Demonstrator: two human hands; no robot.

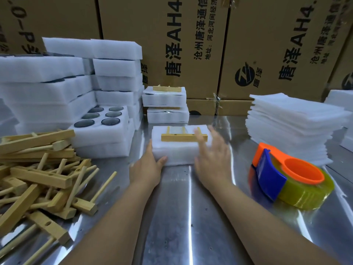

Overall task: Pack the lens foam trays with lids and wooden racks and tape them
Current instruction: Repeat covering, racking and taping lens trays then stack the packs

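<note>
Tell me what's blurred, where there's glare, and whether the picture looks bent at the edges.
Head view: the right hand is smeared by motion, the left hand at the foam pack is sharper; bright glare streaks run along the metal table; the wide lens bows the cartons toward the frame's edges; the tape dispenser looks slightly soft.
</note>
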